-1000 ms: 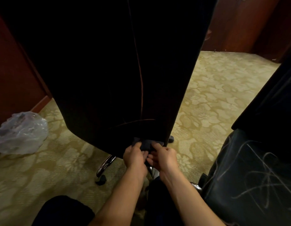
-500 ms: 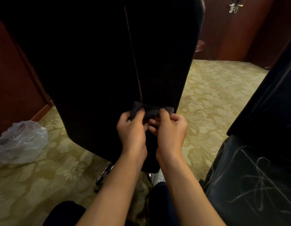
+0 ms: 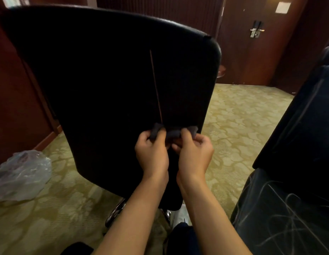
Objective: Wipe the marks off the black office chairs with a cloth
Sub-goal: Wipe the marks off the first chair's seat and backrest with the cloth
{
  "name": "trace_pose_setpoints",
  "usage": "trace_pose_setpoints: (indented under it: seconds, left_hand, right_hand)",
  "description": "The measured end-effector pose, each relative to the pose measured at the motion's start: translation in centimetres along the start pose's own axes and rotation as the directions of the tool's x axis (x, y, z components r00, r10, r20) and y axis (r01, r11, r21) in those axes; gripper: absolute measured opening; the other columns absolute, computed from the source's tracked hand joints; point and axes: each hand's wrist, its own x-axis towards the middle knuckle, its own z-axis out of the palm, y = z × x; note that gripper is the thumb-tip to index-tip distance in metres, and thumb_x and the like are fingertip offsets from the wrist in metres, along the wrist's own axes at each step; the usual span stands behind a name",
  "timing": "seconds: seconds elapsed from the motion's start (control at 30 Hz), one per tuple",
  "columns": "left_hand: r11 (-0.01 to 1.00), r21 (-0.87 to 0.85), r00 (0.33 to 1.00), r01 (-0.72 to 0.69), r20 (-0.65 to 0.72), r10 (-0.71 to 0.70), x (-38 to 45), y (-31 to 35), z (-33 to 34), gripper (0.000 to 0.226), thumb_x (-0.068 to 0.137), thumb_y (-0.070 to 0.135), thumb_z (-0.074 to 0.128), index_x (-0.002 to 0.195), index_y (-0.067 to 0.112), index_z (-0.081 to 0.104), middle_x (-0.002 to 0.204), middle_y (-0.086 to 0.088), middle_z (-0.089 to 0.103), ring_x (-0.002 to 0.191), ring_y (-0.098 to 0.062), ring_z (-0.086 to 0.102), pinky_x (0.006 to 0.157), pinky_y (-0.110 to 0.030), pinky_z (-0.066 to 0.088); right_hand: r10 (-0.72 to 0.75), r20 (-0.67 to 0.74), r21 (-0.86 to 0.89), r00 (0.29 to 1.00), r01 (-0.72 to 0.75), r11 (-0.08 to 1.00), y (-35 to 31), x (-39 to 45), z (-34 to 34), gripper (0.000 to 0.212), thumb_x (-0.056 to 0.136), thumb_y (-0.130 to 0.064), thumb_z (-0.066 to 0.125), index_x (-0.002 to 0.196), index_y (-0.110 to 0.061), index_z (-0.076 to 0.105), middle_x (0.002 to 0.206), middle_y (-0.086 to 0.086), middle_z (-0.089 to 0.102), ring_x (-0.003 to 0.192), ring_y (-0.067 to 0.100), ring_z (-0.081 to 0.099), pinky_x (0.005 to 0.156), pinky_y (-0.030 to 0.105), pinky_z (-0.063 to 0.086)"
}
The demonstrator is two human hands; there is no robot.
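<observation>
Our left hand (image 3: 152,152) and right hand (image 3: 193,152) each pinch the small dark grey cloth (image 3: 172,132) against the tall black leather chair back (image 3: 112,85), close to its right edge and at the foot of a thin reddish line (image 3: 156,87). Open patterned green carpet (image 3: 239,122) lies to the right, before a second black chair with pale scribbles (image 3: 288,214). A crumpled clear plastic bag (image 3: 22,173) sits near left by the dark wood wall (image 3: 12,100).

Matt black chair back (image 3: 108,85), soft grey cloth (image 3: 172,133), glossy chrome base (image 3: 115,211), patterned carpet (image 3: 239,122).
</observation>
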Motion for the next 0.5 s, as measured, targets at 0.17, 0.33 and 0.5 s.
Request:
trace_pose_setpoints:
  seconds: [0.17,0.33,0.5]
  left_hand:
    - [0.993,-0.025,0.991,-0.114,0.067,0.116,0.1,2.9,2.2,0.007,0.092,0.010,0.067,0.097,0.006,0.063,0.089,-0.009,0.073,0.085,-0.021,0.073,0.075,-0.036,0.059]
    - [0.988,0.137,0.996,-0.070,0.067,0.061,-0.1,-2.5,0.0,0.010,0.090,0.012,0.068,0.090,0.018,0.061,0.089,-0.003,0.074,0.087,-0.020,0.072,0.082,-0.048,0.060]
    - [0.973,0.186,0.991,0.136,-0.033,-0.132,-0.6,-9.5,-2.7,0.016,0.092,0.008,0.066,0.088,0.021,0.058,0.085,0.001,0.071,0.081,-0.016,0.070,0.076,-0.042,0.061]
  right_hand:
    - [-0.155,-0.007,-0.029,0.988,0.154,0.988,-3.5,0.8,1.3,0.020,0.085,-0.024,0.069,0.091,-0.009,0.058,0.079,0.011,0.072,0.069,0.021,0.072,0.061,0.034,0.058]
    - [-0.119,-0.079,-0.168,0.990,0.105,0.980,1.3,0.7,-1.0,0.027,0.068,-0.042,0.067,0.081,-0.021,0.054,0.078,0.012,0.070,0.073,0.030,0.070,0.072,0.055,0.057]
    - [0.015,-0.143,-0.341,0.990,-0.063,0.938,7.1,1.3,-4.2,0.019,0.082,-0.025,0.068,0.080,-0.018,0.050,0.078,0.010,0.066,0.071,0.025,0.066,0.067,0.044,0.056]
